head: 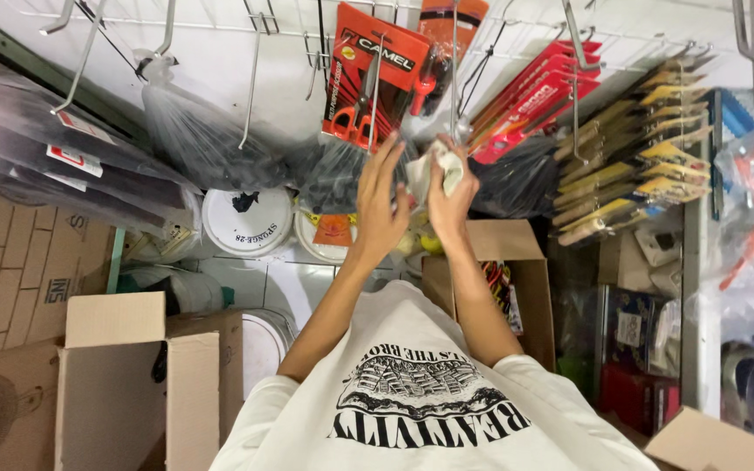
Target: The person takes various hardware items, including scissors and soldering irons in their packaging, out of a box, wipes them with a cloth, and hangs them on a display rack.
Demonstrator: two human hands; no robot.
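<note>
My right hand is raised to the wire rack and closed around a crumpled white plastic packet, right under a long metal hook. Beside it, my left hand has its fingers straight and spread; it holds nothing and its fingertips reach a clear bag of dark items hanging below an orange carded tool pack. Both forearms stretch up from my white printed shirt.
Red packs and yellow-labelled packs hang at the right. Clear bags of dark goods hang at the left. Below stand white lidded buckets, an open cardboard box at the left and a brown box at the right.
</note>
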